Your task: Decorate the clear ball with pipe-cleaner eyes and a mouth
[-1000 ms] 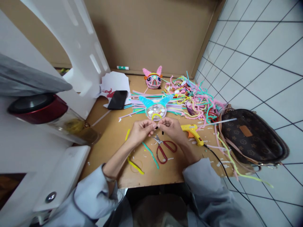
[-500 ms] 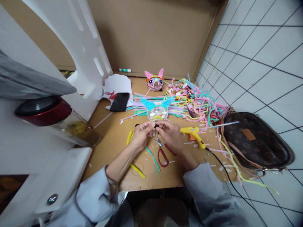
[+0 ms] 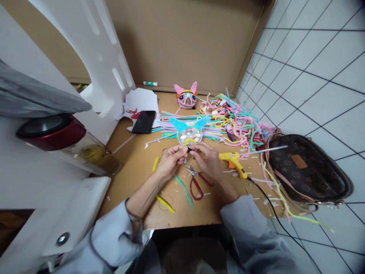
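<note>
My left hand point(image 3: 172, 158) and my right hand point(image 3: 207, 158) are closed in pinches, fingertips close together, both on a short black pipe cleaner point(image 3: 189, 150). Most of the strand is hidden by the fingers. Just beyond them sits a clear round head point(image 3: 190, 136) with blue fuzzy ears and a yellow curved strip on its front. Red-handled scissors point(image 3: 196, 186) lie partly spread below my right hand. Beside my left wrist are a yellow pipe cleaner point(image 3: 165, 204) and a teal pipe cleaner point(image 3: 184, 190), both on the table.
A yellow glue gun point(image 3: 235, 161) lies right of my hands, its cord running off the edge. Behind are a pink-eared head point(image 3: 187, 99) and a tangled pipe cleaner heap point(image 3: 242, 121). A phone point(image 3: 144, 122) and a glass bottle point(image 3: 94, 154) are left; a brown bag point(image 3: 308, 167) is right.
My fingers have shifted slightly on the black pipe cleaner. A dark end that showed left of my left hand is no longer visible. The other things lie as before.
</note>
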Demonstrator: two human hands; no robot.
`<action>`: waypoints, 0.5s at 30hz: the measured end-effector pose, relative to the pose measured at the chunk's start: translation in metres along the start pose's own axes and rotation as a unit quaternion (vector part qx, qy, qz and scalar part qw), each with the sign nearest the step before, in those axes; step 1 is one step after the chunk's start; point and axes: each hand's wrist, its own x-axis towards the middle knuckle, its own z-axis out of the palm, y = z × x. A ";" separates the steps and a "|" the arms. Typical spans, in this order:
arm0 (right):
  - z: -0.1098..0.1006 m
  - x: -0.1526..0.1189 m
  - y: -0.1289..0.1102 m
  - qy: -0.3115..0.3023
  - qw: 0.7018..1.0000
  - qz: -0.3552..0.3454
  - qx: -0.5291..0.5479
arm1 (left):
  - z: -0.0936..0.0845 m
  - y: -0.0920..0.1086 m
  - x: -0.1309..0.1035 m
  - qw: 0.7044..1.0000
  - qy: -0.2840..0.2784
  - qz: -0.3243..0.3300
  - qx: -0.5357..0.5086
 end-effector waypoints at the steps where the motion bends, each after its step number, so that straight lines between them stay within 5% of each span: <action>1: 0.000 0.000 0.001 -0.001 1.000 -0.002 -0.001 | -0.001 0.000 0.000 1.000 -0.001 0.002 0.006; 15: 0.000 0.001 0.007 -0.009 0.995 0.067 0.078 | -0.008 -0.002 0.005 0.993 -0.009 0.016 0.114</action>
